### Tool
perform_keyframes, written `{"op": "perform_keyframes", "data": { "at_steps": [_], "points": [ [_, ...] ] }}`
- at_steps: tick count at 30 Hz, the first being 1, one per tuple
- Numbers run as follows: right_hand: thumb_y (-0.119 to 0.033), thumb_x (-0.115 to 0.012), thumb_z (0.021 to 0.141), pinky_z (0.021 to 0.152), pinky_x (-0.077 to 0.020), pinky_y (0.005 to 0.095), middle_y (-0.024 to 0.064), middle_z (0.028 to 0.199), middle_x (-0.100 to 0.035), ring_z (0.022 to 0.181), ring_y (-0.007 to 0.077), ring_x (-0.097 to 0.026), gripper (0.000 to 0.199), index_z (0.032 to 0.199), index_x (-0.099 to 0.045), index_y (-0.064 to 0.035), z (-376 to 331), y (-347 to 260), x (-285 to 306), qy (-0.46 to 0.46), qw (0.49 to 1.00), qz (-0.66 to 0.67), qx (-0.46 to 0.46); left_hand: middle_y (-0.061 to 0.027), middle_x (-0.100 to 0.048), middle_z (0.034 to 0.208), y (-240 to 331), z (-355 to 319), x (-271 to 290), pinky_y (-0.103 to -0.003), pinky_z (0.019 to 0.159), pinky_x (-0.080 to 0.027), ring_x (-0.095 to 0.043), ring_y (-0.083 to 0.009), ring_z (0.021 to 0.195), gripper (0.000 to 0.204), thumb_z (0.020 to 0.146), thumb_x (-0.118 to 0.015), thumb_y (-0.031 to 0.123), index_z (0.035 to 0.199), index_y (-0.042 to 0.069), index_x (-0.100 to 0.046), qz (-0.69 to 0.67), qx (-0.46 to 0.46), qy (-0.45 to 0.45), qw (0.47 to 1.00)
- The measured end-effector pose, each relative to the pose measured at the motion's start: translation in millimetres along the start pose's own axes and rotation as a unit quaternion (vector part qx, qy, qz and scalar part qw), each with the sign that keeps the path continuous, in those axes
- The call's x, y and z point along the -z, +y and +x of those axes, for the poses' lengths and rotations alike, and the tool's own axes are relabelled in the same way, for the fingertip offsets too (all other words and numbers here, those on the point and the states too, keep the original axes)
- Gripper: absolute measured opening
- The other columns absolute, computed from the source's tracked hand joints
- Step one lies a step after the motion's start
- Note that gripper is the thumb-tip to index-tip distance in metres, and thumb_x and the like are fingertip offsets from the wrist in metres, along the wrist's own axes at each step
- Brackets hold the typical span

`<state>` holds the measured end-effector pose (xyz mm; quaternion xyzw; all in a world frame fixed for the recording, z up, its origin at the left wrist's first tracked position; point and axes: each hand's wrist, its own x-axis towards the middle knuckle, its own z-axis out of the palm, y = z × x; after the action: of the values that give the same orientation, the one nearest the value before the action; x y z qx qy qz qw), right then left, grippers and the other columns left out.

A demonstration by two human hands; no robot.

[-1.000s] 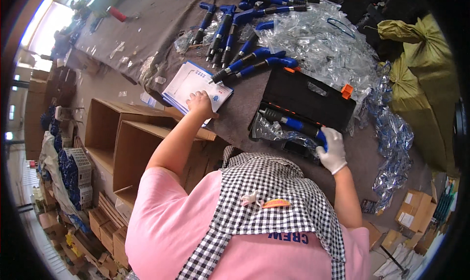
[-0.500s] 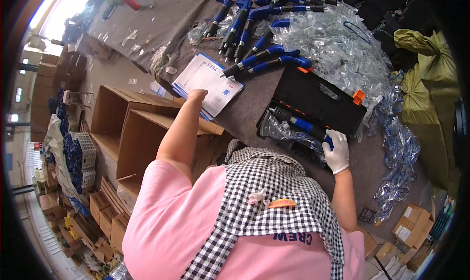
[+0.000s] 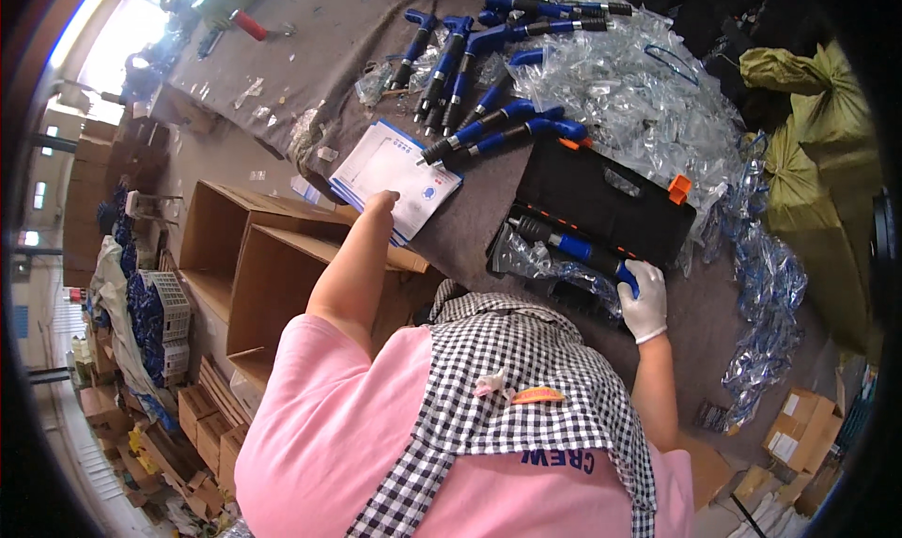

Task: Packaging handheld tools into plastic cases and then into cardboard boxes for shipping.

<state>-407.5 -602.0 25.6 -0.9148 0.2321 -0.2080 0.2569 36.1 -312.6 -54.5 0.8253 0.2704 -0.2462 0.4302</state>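
Observation:
My left hand (image 3: 379,205) is bare and lies over the near side of a stack of printed sheets (image 3: 413,167) with blue edges. Its fingers look curled at the top sheet, partly hidden by the hand itself. In a white glove, my right hand (image 3: 645,303) is closed around the blue handle end of a blue-and-black pistol-shaped tool (image 3: 575,247). That tool lies in an open black plastic case (image 3: 611,204) with orange latches. Clear plastic bags (image 3: 526,258) of parts sit beside it in the case.
Several more blue-and-black tools (image 3: 458,54) lie beyond the sheets on the grey-covered table (image 3: 474,214). A large heap of clear plastic bags (image 3: 629,96) is behind the case. Open cardboard boxes (image 3: 282,265) stand at the left, and yellow-green sacks (image 3: 808,181) at the far right.
The view has shifted slightly. My left hand stays at the sheets and my right hand stays on the tool's handle; the case remains open.

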Motion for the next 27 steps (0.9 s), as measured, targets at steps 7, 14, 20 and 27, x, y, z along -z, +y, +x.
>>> {"op": "perform_keyframes", "data": {
  "at_steps": [7, 14, 20, 27],
  "points": [
    [-0.004, -0.061, 0.072, 0.090, -0.0430, 0.0460, 0.0167, 0.102, -0.062, 0.098, 0.0378, -0.055, 0.029, 0.101, -0.060, -0.0020, -7.4, 5.8, 7.2, 0.023, 1.000, 0.000, 0.013, -0.0168, -0.058, 0.122, -17.9, -78.0, -13.2, -0.044, 0.095, -0.049, -0.055, -0.0352, 0.116, 0.054, 0.069, -0.080, 0.038, 0.107, 0.003, -0.068, 0.630, -0.305, -0.044, 0.712],
    [-0.003, -0.066, 0.068, 0.092, -0.0444, 0.0449, 0.0150, 0.103, -0.063, 0.100, 0.0360, -0.055, 0.035, 0.103, -0.063, -0.0028, -4.9, -0.9, 5.2, 0.032, 0.999, -0.012, 0.021, -0.0185, -0.058, 0.117, -39.3, -61.2, 8.5, -0.043, 0.089, -0.052, -0.059, -0.0354, 0.108, 0.042, 0.067, -0.079, 0.022, 0.100, -0.001, -0.069, 0.574, -0.346, -0.016, 0.742],
    [-0.002, -0.065, 0.069, 0.092, -0.0445, 0.0447, 0.0152, 0.103, -0.063, 0.100, 0.0356, -0.055, 0.034, 0.103, -0.063, -0.0023, -1.4, -1.4, 6.0, 0.023, 0.999, -0.010, 0.026, -0.0180, -0.060, 0.119, -29.4, -47.8, 10.4, -0.042, 0.090, -0.052, -0.059, -0.0337, 0.109, 0.047, 0.063, -0.083, 0.026, 0.102, 0.002, -0.069, 0.573, -0.353, -0.045, 0.738],
    [-0.003, -0.065, 0.069, 0.092, -0.0442, 0.0439, 0.0148, 0.103, -0.063, 0.100, 0.0357, -0.056, 0.033, 0.103, -0.063, -0.0024, 0.0, -10.4, 7.0, 0.033, 0.999, -0.008, 0.026, -0.0188, -0.058, 0.119, -30.2, -53.2, 8.3, -0.041, 0.093, -0.050, -0.058, -0.0349, 0.111, 0.070, 0.058, -0.088, 0.035, 0.115, 0.004, -0.061, 0.571, -0.365, -0.029, 0.735]
  ]
}}
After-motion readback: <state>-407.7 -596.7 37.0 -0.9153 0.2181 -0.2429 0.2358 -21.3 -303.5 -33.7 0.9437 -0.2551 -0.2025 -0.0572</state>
